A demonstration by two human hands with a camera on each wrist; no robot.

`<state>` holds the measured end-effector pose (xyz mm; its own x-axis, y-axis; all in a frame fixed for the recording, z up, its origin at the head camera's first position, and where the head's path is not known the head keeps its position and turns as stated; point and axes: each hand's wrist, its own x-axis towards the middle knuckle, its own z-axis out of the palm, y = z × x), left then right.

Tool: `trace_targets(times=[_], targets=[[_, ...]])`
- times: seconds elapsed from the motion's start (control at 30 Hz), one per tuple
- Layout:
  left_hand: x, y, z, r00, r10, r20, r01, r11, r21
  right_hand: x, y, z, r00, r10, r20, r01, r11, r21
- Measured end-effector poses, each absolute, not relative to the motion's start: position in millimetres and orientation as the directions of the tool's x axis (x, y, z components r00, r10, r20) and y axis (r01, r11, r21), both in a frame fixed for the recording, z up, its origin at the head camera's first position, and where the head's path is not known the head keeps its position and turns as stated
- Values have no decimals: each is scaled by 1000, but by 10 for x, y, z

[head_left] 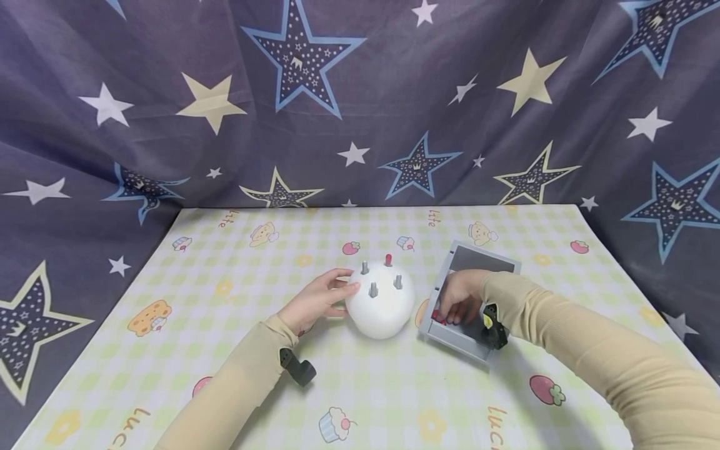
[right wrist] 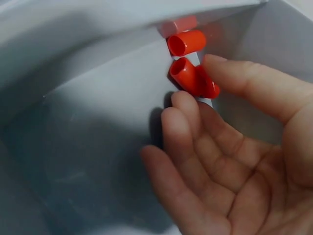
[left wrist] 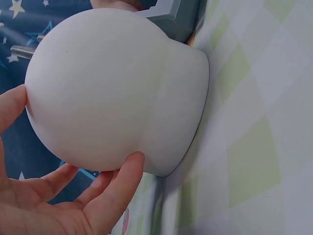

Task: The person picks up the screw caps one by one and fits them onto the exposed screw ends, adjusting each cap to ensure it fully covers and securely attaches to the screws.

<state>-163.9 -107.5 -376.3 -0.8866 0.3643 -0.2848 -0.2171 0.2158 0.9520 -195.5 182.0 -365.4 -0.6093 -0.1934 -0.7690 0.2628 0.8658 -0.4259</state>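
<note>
A round white body (head_left: 380, 306) with a flat base stands on the table. Three bare grey threaded studs (head_left: 374, 289) stick up from its top, along with one covered by a red cap (head_left: 389, 259). My left hand (head_left: 322, 299) rests spread fingertips and thumb against its left side. Inside a grey box (head_left: 457, 350), my right hand (head_left: 464, 297) reaches into the near left corner. There, hollow red caps (right wrist: 187, 42) lie together. In the right wrist view, the thumb and fingertips are right at the nearest red cap (right wrist: 208, 82), the fingers loosely bent.
A checked tablecloth (head_left: 247, 262) with printed cupcakes and strawberries covers the table. The grey box sits just right of the white body, its walls rising around my right hand. Behind the table hangs a dark curtain (head_left: 394, 94) with stars.
</note>
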Motion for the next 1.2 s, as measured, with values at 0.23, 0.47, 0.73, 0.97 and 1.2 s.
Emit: trace_targets(times=[0.23, 0.47, 0.73, 0.97, 1.2], targets=[[-1639, -1075, -3770, -886, 371, -277, -215, 200, 956, -1945, 1800, -3641, -587, -189, -787, 288, 860, -421], [-1653, -1073, -3769, -888, 363, -283, -224, 196, 955, -1944, 1797, -3629, -596, -184, -781, 291, 857, -424], [-1647, -1072, -3757, -887, 366, -283, -223, 199, 954, -1949, 1801, -3652, -587, -196, -785, 280, 861, -425], [-1643, -1069, -3753, -886, 363, -290, -229, 202, 952, -1942, 1792, -3655, -594, -183, -784, 289, 860, -420], [-1647, -1073, -3763, -887, 359, -292, -231, 204, 951, -1929, 1786, -3664, -584, -173, -793, 302, 860, -410]])
